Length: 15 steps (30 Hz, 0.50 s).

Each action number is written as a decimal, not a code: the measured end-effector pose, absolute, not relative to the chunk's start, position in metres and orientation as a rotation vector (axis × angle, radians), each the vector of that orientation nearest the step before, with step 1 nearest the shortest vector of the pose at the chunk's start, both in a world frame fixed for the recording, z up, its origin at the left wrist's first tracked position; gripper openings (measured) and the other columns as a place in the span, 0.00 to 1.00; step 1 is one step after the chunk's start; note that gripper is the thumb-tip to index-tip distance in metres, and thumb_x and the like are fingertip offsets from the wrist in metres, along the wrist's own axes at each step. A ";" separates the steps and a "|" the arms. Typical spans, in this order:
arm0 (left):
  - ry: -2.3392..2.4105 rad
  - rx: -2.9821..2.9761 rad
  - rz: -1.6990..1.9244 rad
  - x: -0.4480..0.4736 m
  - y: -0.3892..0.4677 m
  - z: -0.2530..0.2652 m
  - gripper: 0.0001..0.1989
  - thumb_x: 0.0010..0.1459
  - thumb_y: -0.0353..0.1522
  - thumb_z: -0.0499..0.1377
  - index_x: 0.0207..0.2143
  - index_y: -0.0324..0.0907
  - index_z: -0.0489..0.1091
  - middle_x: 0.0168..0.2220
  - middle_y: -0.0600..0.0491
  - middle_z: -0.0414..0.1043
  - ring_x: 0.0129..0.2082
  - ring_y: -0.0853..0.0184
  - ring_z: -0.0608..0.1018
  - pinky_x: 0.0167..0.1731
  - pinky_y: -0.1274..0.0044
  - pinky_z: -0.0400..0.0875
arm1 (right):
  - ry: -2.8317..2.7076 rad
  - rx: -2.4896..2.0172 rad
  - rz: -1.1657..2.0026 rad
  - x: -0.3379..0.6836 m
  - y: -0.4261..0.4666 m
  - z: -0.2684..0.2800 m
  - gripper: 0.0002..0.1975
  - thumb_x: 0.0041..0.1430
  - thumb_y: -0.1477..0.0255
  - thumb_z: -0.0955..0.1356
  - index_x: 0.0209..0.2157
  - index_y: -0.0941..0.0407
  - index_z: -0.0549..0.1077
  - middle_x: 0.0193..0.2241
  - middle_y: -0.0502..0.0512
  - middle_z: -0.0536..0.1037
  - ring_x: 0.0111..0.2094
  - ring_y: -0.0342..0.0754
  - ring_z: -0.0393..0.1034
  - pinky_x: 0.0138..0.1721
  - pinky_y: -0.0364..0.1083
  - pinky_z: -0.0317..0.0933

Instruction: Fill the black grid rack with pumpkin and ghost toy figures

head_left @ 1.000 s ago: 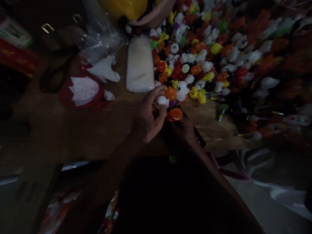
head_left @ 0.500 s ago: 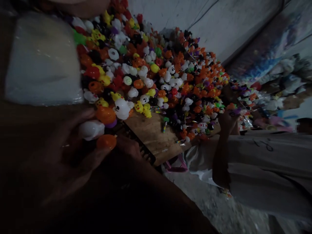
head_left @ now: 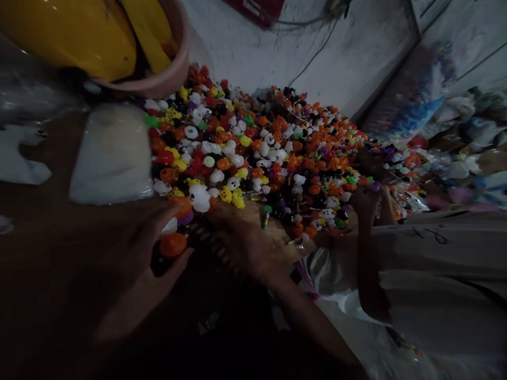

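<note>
Your left hand curves, fingers apart, around a glossy rounded orange plastic toy; beside them, your right hand hangs over the brown wooden bench, its fingers too dark to tell.

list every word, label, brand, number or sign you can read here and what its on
No text can be read with certainty.
Red box on the wall: pale label, too small and blurred to read.
Co-worker's shirt: dark squiggly marks, not legible.
Printed bag: blurred colours, no letters to make out.
Orange toy by the left hand: no lettering visible.
</note>
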<state>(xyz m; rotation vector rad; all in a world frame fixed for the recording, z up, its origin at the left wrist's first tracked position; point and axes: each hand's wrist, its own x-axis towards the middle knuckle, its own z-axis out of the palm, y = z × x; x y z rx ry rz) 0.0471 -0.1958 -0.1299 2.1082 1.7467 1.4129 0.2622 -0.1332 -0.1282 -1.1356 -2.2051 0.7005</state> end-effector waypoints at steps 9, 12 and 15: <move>1.716 2.342 1.361 0.039 -0.192 -0.125 0.36 0.54 0.38 0.66 0.65 0.67 0.62 0.67 0.57 0.64 0.58 0.43 0.76 0.59 0.48 0.71 | -1.657 -1.741 -0.110 0.383 0.009 -0.089 0.11 0.56 0.76 0.71 0.23 0.56 0.68 0.47 0.67 0.75 0.63 0.63 0.55 0.66 0.68 0.45; 1.747 2.333 1.353 0.036 -0.187 -0.137 0.22 0.54 0.37 0.66 0.52 0.60 0.71 0.66 0.58 0.66 0.54 0.42 0.78 0.54 0.48 0.74 | -1.647 -1.817 -0.117 0.384 0.028 -0.108 0.12 0.53 0.78 0.72 0.22 0.56 0.67 0.58 0.71 0.70 0.68 0.68 0.45 0.66 0.73 0.41; 1.774 2.400 1.351 0.037 -0.185 -0.137 0.15 0.53 0.38 0.67 0.44 0.55 0.72 0.63 0.56 0.69 0.50 0.41 0.80 0.51 0.48 0.75 | -1.661 -1.947 -0.245 0.386 0.035 -0.120 0.01 0.56 0.77 0.70 0.31 0.58 0.75 0.66 0.71 0.61 0.71 0.69 0.42 0.65 0.77 0.38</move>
